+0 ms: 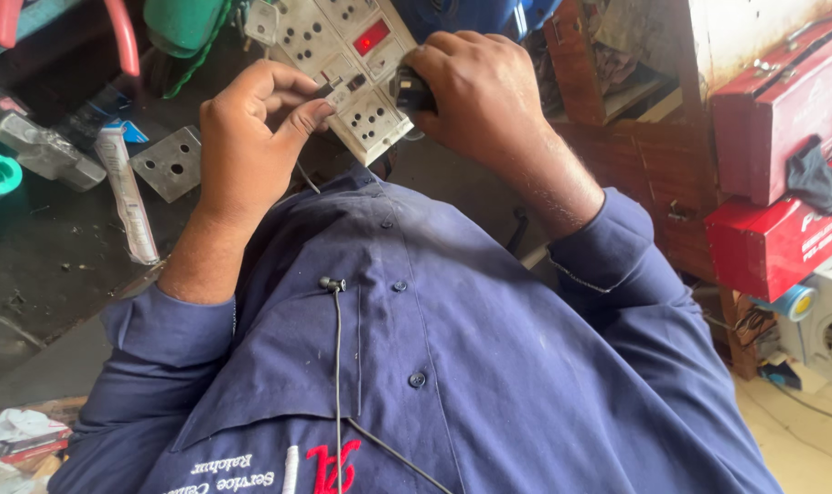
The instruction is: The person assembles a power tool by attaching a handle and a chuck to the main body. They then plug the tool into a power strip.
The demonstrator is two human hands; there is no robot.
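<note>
Nearest, filling the lower part of the view, a dark blue buttoned work shirt (452,348) with rolled sleeves, and a thin black wire with a small clip (333,285) lying down its front. At the near left corner, some crumpled white rags and papers (18,437). Further out, on the dark stained workbench (32,265) at left, a long white tube of paste (128,197) lying flat, and just beside it a square grey metal plate with holes (169,163). At the right, two red metal toolboxes (782,174) stacked against a brown wooden cabinet (649,155), with a dark cloth (814,178) hanging over them. Beyond the shirt, in the middle, the left hand (251,137), fingers curled, thumb and forefinger pinched on the near edge of a white plastic switchboard with round sockets and a red rocker switch (361,64), held tilted. The right hand (484,91) clenched around a black plug (411,91), pressed against the right side of the same board. Far left, a green plastic container (182,23) and a pink hose (123,37); behind the board, something blue, not clear what.
</note>
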